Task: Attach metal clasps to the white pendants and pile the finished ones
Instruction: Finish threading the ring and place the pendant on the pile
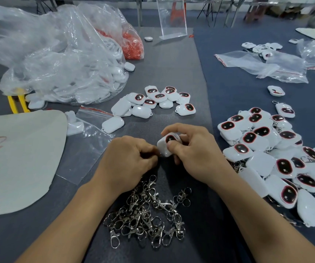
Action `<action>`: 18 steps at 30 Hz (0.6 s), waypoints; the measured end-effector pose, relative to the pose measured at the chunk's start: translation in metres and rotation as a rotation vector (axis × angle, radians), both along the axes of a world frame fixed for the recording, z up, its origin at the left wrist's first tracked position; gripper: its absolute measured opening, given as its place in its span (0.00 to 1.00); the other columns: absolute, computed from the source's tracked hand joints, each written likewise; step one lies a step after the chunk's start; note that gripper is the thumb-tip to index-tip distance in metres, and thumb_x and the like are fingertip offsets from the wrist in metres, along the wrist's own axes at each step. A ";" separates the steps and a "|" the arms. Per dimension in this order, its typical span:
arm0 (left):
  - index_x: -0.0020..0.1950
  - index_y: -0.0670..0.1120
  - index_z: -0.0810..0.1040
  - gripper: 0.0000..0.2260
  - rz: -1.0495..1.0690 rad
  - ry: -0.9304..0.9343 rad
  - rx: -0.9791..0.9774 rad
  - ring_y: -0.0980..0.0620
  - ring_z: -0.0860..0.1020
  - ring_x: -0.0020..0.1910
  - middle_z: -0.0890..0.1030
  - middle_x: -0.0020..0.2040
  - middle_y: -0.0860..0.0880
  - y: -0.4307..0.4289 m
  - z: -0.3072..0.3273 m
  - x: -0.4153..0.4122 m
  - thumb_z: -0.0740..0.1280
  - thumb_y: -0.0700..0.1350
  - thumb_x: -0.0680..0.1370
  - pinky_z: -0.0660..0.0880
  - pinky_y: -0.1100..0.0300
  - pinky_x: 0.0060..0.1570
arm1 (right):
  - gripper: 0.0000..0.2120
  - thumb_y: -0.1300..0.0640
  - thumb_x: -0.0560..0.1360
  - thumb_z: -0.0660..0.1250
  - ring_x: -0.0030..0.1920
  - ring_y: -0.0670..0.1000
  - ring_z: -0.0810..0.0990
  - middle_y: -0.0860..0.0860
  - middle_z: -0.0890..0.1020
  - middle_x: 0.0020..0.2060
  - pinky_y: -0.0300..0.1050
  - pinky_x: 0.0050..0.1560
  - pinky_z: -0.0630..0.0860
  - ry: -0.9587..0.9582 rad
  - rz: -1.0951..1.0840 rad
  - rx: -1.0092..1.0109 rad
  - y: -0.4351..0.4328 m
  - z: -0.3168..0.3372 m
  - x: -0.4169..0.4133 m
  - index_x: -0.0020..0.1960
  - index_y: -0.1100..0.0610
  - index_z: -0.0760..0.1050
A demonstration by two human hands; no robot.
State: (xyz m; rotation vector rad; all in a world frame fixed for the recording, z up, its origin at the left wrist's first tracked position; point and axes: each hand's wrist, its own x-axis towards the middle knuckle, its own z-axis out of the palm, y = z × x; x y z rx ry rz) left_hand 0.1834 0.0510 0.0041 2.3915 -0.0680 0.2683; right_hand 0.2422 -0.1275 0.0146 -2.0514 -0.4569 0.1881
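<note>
My right hand (194, 150) holds a white pendant (165, 147) with a dark oval window, thumb pressed on its face. Just left of the pendant's lower corner, my left hand (132, 158) has its fingers curled tight; what they pinch is hidden. A heap of loose metal clasps (147, 211) lies on the grey mat between my forearms. Beyond my hands sits a group of white pendants without clasps (153, 101). To the right spreads a large pile of pendants with clasps (278, 154).
A big clear plastic bag of white parts (67, 69) fills the far left, with an orange-filled bag (132, 46) behind it. A beige sheet (20, 158) lies at left, yellow-handled pliers (18, 101) near it. Zip bags (263, 65) and an acrylic stand (172, 18) are farther back.
</note>
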 end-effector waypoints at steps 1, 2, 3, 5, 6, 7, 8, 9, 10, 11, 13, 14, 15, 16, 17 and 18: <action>0.55 0.67 0.78 0.17 -0.001 -0.006 -0.002 0.56 0.79 0.36 0.82 0.35 0.57 0.000 0.000 0.000 0.70 0.53 0.67 0.72 0.61 0.38 | 0.10 0.61 0.78 0.69 0.25 0.42 0.76 0.42 0.80 0.26 0.31 0.29 0.69 0.006 0.003 -0.008 -0.001 0.000 0.001 0.48 0.46 0.82; 0.56 0.67 0.78 0.18 -0.001 -0.010 -0.001 0.57 0.79 0.36 0.82 0.35 0.57 0.000 -0.001 0.000 0.70 0.53 0.68 0.72 0.63 0.38 | 0.10 0.60 0.78 0.69 0.25 0.42 0.76 0.43 0.80 0.26 0.32 0.29 0.69 0.010 0.009 -0.016 -0.001 0.000 0.002 0.48 0.45 0.83; 0.56 0.67 0.78 0.18 -0.001 -0.015 0.004 0.57 0.79 0.36 0.82 0.35 0.57 0.000 -0.001 0.000 0.70 0.53 0.68 0.71 0.64 0.37 | 0.10 0.60 0.78 0.69 0.26 0.42 0.76 0.43 0.80 0.26 0.32 0.29 0.69 0.012 0.014 -0.024 -0.002 0.001 0.003 0.48 0.45 0.83; 0.56 0.66 0.78 0.18 0.002 -0.022 0.019 0.57 0.79 0.36 0.82 0.34 0.58 0.000 -0.001 0.000 0.69 0.53 0.68 0.70 0.66 0.37 | 0.10 0.59 0.78 0.69 0.27 0.42 0.76 0.44 0.80 0.27 0.34 0.31 0.70 0.009 0.017 -0.042 -0.002 0.002 0.003 0.47 0.45 0.83; 0.56 0.67 0.78 0.18 0.009 -0.022 0.025 0.58 0.79 0.36 0.82 0.34 0.58 0.000 -0.001 -0.001 0.69 0.53 0.68 0.70 0.66 0.37 | 0.10 0.59 0.78 0.69 0.27 0.43 0.76 0.45 0.81 0.28 0.36 0.32 0.71 0.008 0.018 -0.046 -0.002 0.002 0.003 0.46 0.45 0.83; 0.55 0.66 0.79 0.16 0.019 -0.017 0.026 0.58 0.79 0.36 0.82 0.34 0.58 0.000 -0.001 -0.001 0.69 0.53 0.68 0.71 0.66 0.38 | 0.10 0.60 0.77 0.69 0.27 0.44 0.77 0.47 0.82 0.28 0.37 0.32 0.72 0.011 0.018 -0.044 -0.002 0.003 0.003 0.45 0.45 0.83; 0.53 0.64 0.81 0.14 0.032 -0.012 0.024 0.58 0.79 0.36 0.83 0.34 0.58 0.000 -0.001 -0.001 0.69 0.53 0.68 0.71 0.65 0.38 | 0.10 0.61 0.77 0.68 0.26 0.45 0.77 0.49 0.82 0.29 0.37 0.31 0.72 0.018 0.019 -0.038 -0.001 0.004 0.003 0.45 0.46 0.83; 0.50 0.61 0.84 0.12 0.043 -0.008 0.021 0.58 0.79 0.36 0.83 0.34 0.58 0.000 -0.001 -0.002 0.69 0.53 0.68 0.72 0.64 0.38 | 0.10 0.61 0.77 0.68 0.25 0.46 0.77 0.49 0.82 0.28 0.36 0.30 0.72 0.025 0.019 -0.034 -0.001 0.005 0.003 0.45 0.47 0.83; 0.47 0.59 0.86 0.10 0.052 -0.007 0.021 0.58 0.80 0.36 0.83 0.34 0.58 0.000 -0.001 -0.002 0.69 0.53 0.68 0.72 0.65 0.38 | 0.10 0.62 0.77 0.68 0.24 0.46 0.77 0.48 0.81 0.27 0.35 0.28 0.71 0.030 0.018 -0.031 -0.001 0.006 0.002 0.45 0.48 0.83; 0.45 0.57 0.86 0.09 0.057 -0.003 0.023 0.58 0.79 0.36 0.83 0.34 0.58 0.000 -0.001 -0.002 0.69 0.53 0.68 0.71 0.67 0.38 | 0.10 0.62 0.77 0.68 0.24 0.46 0.77 0.47 0.81 0.26 0.33 0.27 0.70 0.032 0.015 -0.031 -0.001 0.007 0.002 0.45 0.49 0.83; 0.44 0.56 0.87 0.09 0.062 0.006 0.028 0.59 0.79 0.37 0.83 0.34 0.59 0.000 0.000 -0.002 0.69 0.53 0.68 0.69 0.70 0.37 | 0.09 0.62 0.77 0.67 0.23 0.47 0.77 0.47 0.79 0.24 0.32 0.26 0.69 0.034 0.010 -0.031 0.000 0.008 0.000 0.45 0.50 0.83; 0.44 0.56 0.87 0.09 0.062 0.007 0.030 0.60 0.79 0.38 0.83 0.34 0.59 0.000 0.001 -0.002 0.69 0.53 0.68 0.69 0.71 0.37 | 0.09 0.62 0.77 0.67 0.22 0.47 0.77 0.47 0.79 0.23 0.32 0.25 0.69 0.038 0.007 -0.028 0.001 0.008 0.000 0.45 0.50 0.83; 0.44 0.56 0.87 0.09 0.061 0.006 0.033 0.60 0.80 0.38 0.83 0.34 0.59 0.000 0.001 -0.002 0.69 0.53 0.68 0.69 0.72 0.38 | 0.09 0.62 0.78 0.67 0.22 0.47 0.77 0.47 0.80 0.23 0.32 0.25 0.69 0.043 0.004 -0.023 0.001 0.009 -0.002 0.45 0.51 0.83; 0.44 0.56 0.87 0.09 0.061 0.003 0.038 0.60 0.80 0.38 0.83 0.34 0.59 0.000 0.001 -0.003 0.69 0.53 0.68 0.69 0.72 0.38 | 0.09 0.62 0.78 0.67 0.21 0.46 0.76 0.48 0.80 0.24 0.33 0.25 0.69 0.047 0.001 -0.015 0.001 0.009 -0.002 0.45 0.51 0.83; 0.43 0.56 0.87 0.09 0.065 -0.002 0.042 0.61 0.80 0.38 0.84 0.34 0.59 0.000 0.001 -0.003 0.69 0.53 0.68 0.69 0.72 0.38 | 0.09 0.62 0.78 0.67 0.20 0.46 0.76 0.49 0.80 0.24 0.33 0.25 0.70 0.050 -0.001 -0.007 0.001 0.009 -0.003 0.45 0.51 0.83; 0.43 0.56 0.87 0.09 0.073 -0.006 0.042 0.61 0.80 0.38 0.84 0.35 0.59 0.000 0.002 -0.003 0.69 0.54 0.68 0.70 0.72 0.38 | 0.09 0.62 0.78 0.67 0.20 0.46 0.76 0.49 0.81 0.24 0.33 0.25 0.70 0.049 0.000 -0.001 0.001 0.009 -0.004 0.45 0.51 0.82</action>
